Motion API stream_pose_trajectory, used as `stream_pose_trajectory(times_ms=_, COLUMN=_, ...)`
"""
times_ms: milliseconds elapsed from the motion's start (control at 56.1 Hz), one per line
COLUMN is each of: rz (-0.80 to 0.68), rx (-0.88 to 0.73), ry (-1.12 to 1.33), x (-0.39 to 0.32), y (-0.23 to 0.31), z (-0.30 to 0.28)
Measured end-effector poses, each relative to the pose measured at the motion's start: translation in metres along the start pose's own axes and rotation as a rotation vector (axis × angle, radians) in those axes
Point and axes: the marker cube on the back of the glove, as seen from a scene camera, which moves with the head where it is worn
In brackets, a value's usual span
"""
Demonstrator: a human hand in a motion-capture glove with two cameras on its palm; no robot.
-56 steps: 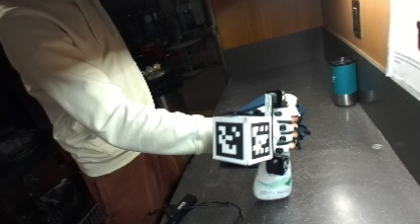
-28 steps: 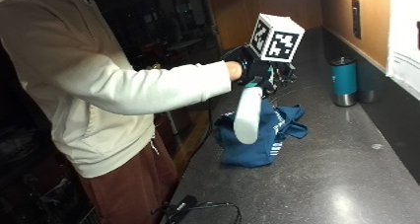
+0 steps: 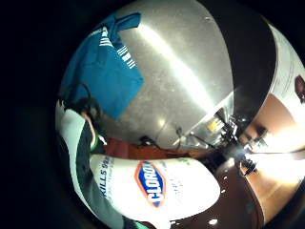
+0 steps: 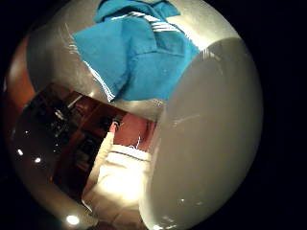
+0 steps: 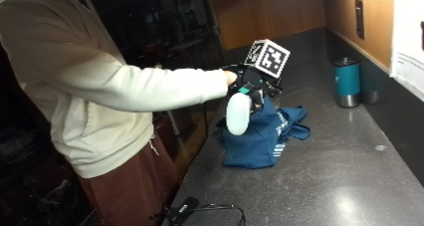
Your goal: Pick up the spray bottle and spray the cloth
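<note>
In the outside view my gloved right hand (image 5: pixel 246 84) grips the neck of a white spray bottle (image 5: pixel 238 114) and holds it in the air, its body hanging down. Just beyond and below the bottle a blue cloth (image 5: pixel 260 136) lies crumpled on the dark counter (image 5: pixel 318 186). The little finger side palm view shows the bottle (image 3: pixel 157 188) close up with a Clorox label, and the cloth (image 3: pixel 102 76) on the counter below. In the thumb side palm view the bottle's white body (image 4: pixel 211 139) fills one side, with the cloth (image 4: pixel 136 52) beyond it.
A teal tumbler (image 5: pixel 346 81) stands near the back wall beside a smaller cup (image 5: pixel 371 95). A black cable and plug (image 5: pixel 192 211) lie at the counter's near edge. The counter's left edge (image 5: pixel 199 156) drops off beside the person.
The hand has lifted the bottle from the counter near the front edge into the air. Since half a second ago it has come slightly lower and nearer the cloth.
</note>
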Motion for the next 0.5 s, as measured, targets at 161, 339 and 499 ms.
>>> stream_pose_trajectory(times_ms=161, rz=0.007, rx=0.026, ry=-0.004, x=-0.006, y=0.002, z=-0.004)
stream_pose_trajectory(times_ms=339, rz=0.001, rx=0.118, ry=-0.02, x=-0.01, y=0.016, z=-0.034)
stream_pose_trajectory(times_ms=499, rz=0.002, rx=0.125, ry=-0.037, x=-0.011, y=0.014, z=-0.029)
